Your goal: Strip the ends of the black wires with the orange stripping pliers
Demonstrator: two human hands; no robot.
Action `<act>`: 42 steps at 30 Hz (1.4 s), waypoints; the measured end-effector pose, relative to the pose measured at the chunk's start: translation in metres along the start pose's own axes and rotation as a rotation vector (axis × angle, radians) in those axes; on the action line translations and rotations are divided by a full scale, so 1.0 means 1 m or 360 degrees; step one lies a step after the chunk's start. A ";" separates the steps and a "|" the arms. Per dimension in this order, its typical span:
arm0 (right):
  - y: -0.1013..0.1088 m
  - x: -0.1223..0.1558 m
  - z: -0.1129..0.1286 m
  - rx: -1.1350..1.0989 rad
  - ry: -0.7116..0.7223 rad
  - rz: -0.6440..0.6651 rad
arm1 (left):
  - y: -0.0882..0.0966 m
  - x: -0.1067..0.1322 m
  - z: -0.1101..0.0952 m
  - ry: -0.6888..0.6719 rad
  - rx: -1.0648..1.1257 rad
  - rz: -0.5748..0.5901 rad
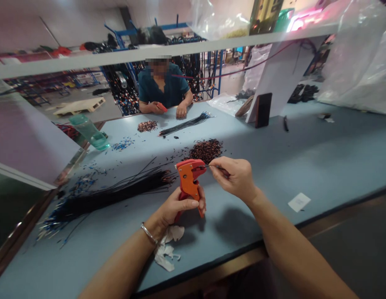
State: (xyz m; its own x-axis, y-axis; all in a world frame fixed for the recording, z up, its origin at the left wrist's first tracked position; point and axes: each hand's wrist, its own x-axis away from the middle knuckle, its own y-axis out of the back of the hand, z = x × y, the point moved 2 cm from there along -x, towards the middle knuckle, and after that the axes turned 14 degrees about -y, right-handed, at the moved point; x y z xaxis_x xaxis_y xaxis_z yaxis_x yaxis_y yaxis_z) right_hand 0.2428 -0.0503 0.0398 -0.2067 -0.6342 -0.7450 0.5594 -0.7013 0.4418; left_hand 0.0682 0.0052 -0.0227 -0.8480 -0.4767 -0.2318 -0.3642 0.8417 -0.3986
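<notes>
My left hand (183, 203) is wrapped round the handles of a red and orange wire stripper (189, 178), held upright above the table. My right hand (233, 174) is closed in a pinch on a thin black wire (210, 165), whose end is at the stripper's jaws. Whether the jaws grip the wire is too small to tell. Left of the stripper lies a long bundle of black wires (114, 193), bare copper ends toward me and blue ends at the far left. Behind the stripper is a heap of short dark and copper-coloured offcuts (207, 150).
Across the table (320, 158) a person (163, 89) holds a red tool. Near them lie a second wire bundle (185, 124) and a copper scrap pile (147, 126). A green bottle (89, 133), a phone (263, 110), crumpled tissue (168, 251) and a white card (299, 202) are around.
</notes>
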 end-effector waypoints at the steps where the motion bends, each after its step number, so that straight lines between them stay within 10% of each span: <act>1: 0.000 0.000 0.000 0.0006 -0.0003 0.0002 | 0.000 0.000 0.000 0.0001 -0.0002 0.0004; 42: -0.003 0.005 -0.010 0.0202 0.0136 0.0119 | -0.001 -0.001 0.001 0.0062 -0.0014 -0.0050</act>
State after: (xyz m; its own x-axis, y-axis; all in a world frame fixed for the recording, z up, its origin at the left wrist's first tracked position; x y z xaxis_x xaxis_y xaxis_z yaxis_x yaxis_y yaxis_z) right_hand 0.2485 -0.0480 0.0299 -0.0966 -0.6599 -0.7451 0.4636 -0.6923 0.5530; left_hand 0.0695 0.0045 -0.0230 -0.8503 -0.4929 -0.1847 -0.3940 0.8287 -0.3976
